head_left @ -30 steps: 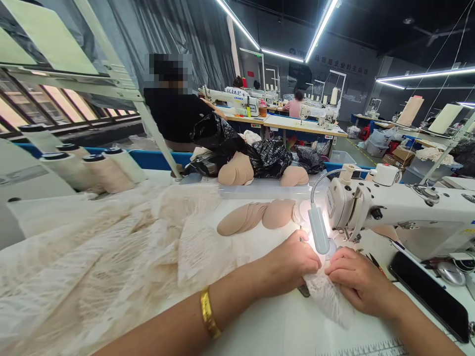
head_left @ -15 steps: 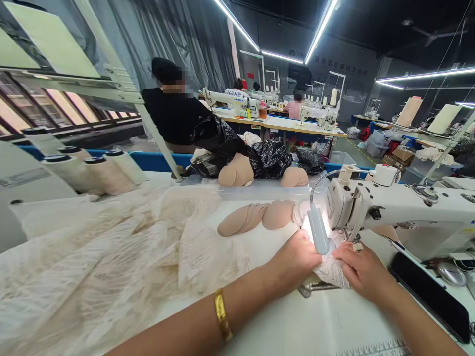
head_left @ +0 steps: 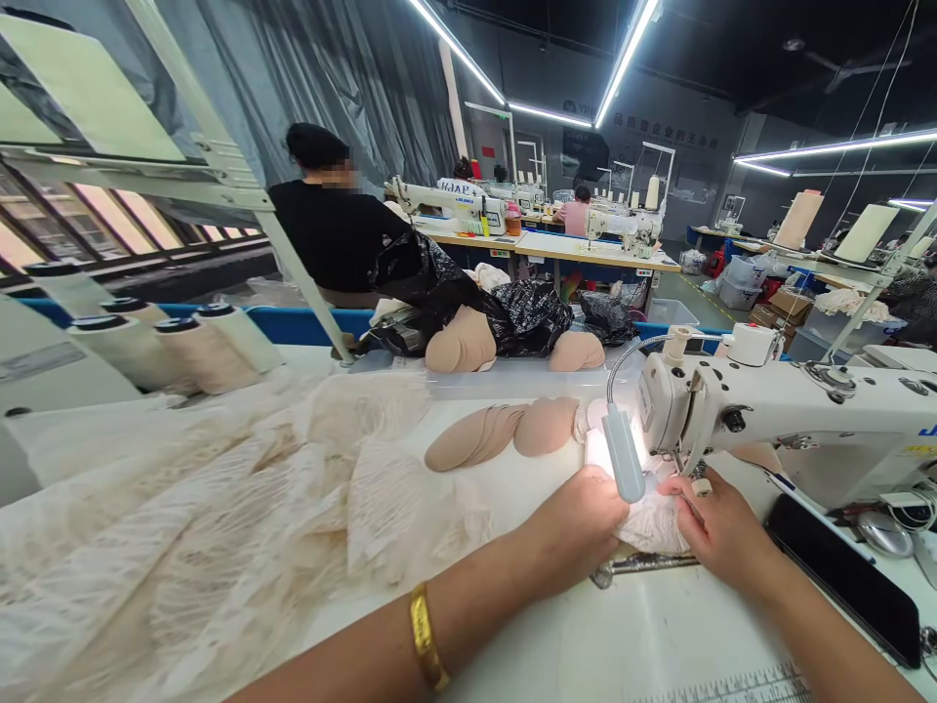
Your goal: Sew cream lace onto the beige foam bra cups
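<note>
My left hand (head_left: 578, 527), a gold bracelet on its wrist, is closed on the left edge of a white lace piece (head_left: 651, 522), its fingertips partly behind the grey lamp head (head_left: 624, 459). On the other side, my right hand (head_left: 721, 522) pinches the same lace just below the needle area of the white sewing machine (head_left: 761, 400). The lace lies between both hands on the machine bed. Beige oval pads (head_left: 479, 436) and a rounder pad stack (head_left: 546, 426) lie on the table left of the lamp.
Sheer lace fabric (head_left: 241, 508) covers the left of the table. A black phone (head_left: 841, 576) lies at right, a ruler (head_left: 739, 687) at the front edge. Thread cones (head_left: 124, 347) stand at left; behind are a clear tray (head_left: 512, 384), black bags and a seated person (head_left: 329, 220).
The view has shifted slightly. My left hand has moved a little down and left, and the fingers of my right hand have drawn closer together on the lace.
</note>
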A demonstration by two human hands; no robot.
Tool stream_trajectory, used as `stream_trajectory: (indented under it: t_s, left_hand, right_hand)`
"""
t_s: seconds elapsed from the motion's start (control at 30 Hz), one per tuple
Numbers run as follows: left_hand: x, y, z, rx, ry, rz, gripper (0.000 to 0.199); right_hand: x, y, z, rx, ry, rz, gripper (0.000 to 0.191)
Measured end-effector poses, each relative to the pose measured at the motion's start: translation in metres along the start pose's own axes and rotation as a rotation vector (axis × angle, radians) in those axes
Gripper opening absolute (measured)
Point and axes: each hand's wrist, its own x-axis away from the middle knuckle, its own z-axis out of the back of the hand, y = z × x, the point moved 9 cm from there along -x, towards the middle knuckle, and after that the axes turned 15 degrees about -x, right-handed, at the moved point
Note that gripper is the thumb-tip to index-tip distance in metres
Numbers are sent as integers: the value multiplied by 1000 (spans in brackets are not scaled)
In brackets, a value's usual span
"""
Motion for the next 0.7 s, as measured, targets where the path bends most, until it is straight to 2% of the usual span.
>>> stream_trajectory:
  t_s: [0.13,0.27,0.43,0.5,0.57,0.63,0.7]
  left_hand:
    - [4,-7,3,-13,-61,55,13]
    - [1,-9,4,46,-182,105,11]
    - [0,7,23,301,-254,23,41]
    - [5,8,21,242,-329,42,36]
    - [10,1,15,82,-393,110,21]
    - [13,-4,11,-40,-428,160,22]
    - [12,-3,9,-68,-417,148,23]
  right_hand:
    - [6,-7,-2,20,30,82,32]
    - [8,-25,-4,7,21,179,38]
    - [4,-54,-10,-132,-124,308,52]
    - [3,-50,-16,-85,-164,267,49]
    - [2,-35,-22,3,-188,185,40]
    - [4,-20,-26,73,-185,115,35]
    - [5,-11,-26,106,-154,88,34]
